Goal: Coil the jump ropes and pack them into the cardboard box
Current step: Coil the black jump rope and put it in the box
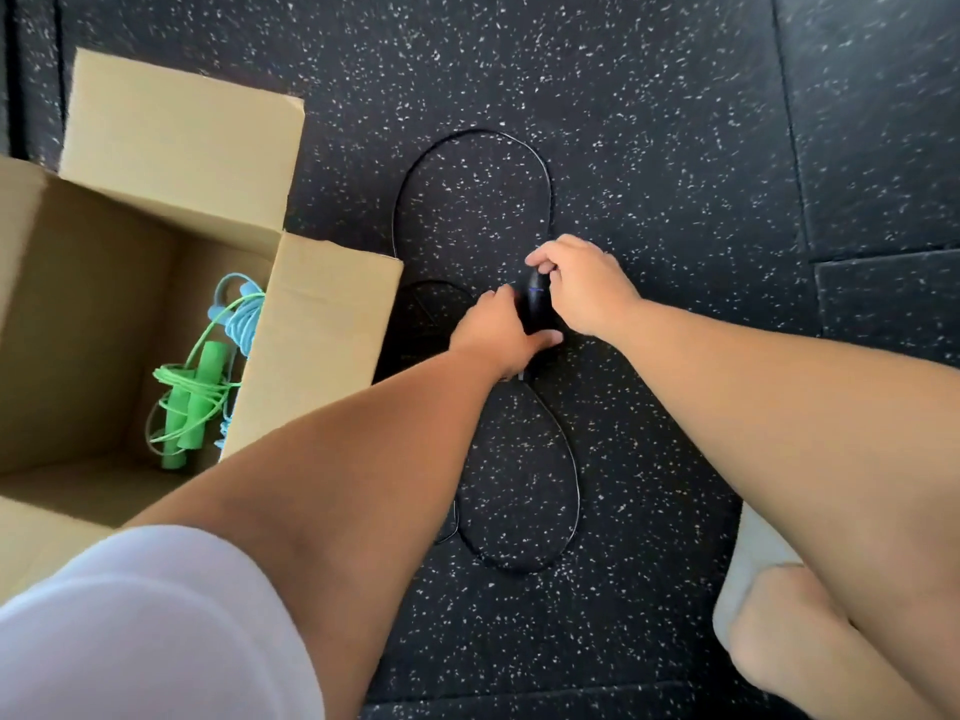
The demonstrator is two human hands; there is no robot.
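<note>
Item: black plastic jump-rope handle (535, 309), gripped by both hands; whether one handle or a pair, cannot tell.
- Left hand (496, 332): fingers curled round the handle's lower part.
- Right hand (584, 288): fingertips and thumb pinching its upper end.
- Thin black cord (577, 496): lies on the floor in two loops, one beyond the hands, one nearer the person.
- Black speckled rubber floor (675, 148): under everything.
- Open brown cardboard box (322, 324): left of the hands, flaps out.
- Inside it: coiled green jump rope (189, 402) with green handles; coiled light-blue rope (241, 314) beside it.
</note>
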